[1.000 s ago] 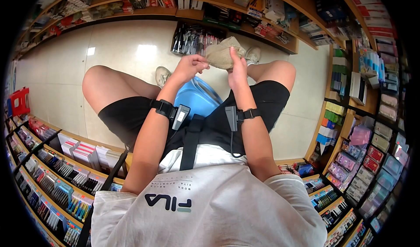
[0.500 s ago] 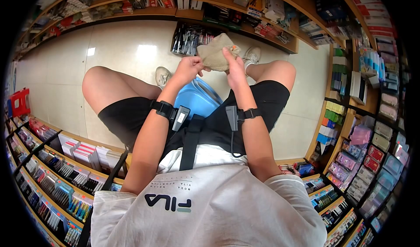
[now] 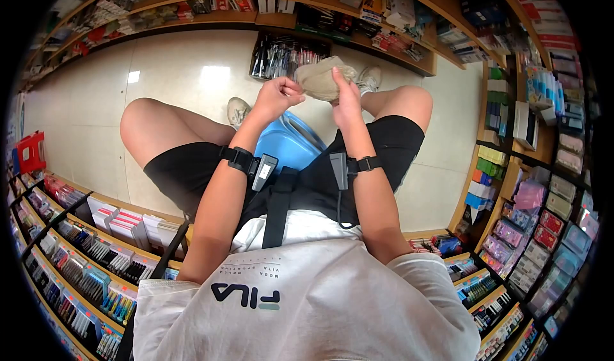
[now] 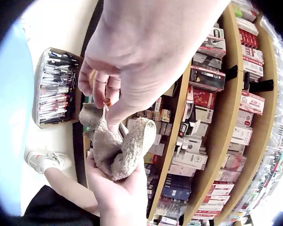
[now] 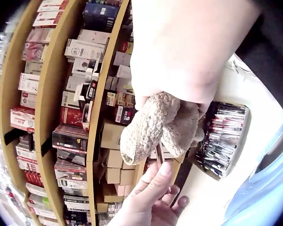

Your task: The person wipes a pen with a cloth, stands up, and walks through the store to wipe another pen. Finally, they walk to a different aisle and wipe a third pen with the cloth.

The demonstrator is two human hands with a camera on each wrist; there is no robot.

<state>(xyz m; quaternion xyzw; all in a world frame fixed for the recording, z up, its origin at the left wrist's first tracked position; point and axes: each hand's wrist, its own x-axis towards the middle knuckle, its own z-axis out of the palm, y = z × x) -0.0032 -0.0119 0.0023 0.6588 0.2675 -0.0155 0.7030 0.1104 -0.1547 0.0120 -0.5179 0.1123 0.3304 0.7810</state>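
In the head view a rough-textured beige cloth is held up between the knees. My right hand grips it, thumb on top; the right wrist view shows it bunched into two thick folds below that hand. My left hand is at the cloth's left edge. Its thumb and fingers pinch a slender pen-like stick whose other end runs in between the folds. A small orange tip shows by the left fingers in the left wrist view. The stick's middle is hidden in the cloth.
A box of many loose pens stands on the tiled floor beyond the hands. Below the forearms, between the legs, is a blue plastic object. Stocked shelves curve along the back, and racks of goods stand at the right.
The beige cloth has been turned and refolded in my right hand; an orange spot seen on it half a second ago is hidden in the head view. My left hand has shifted slightly beside it.
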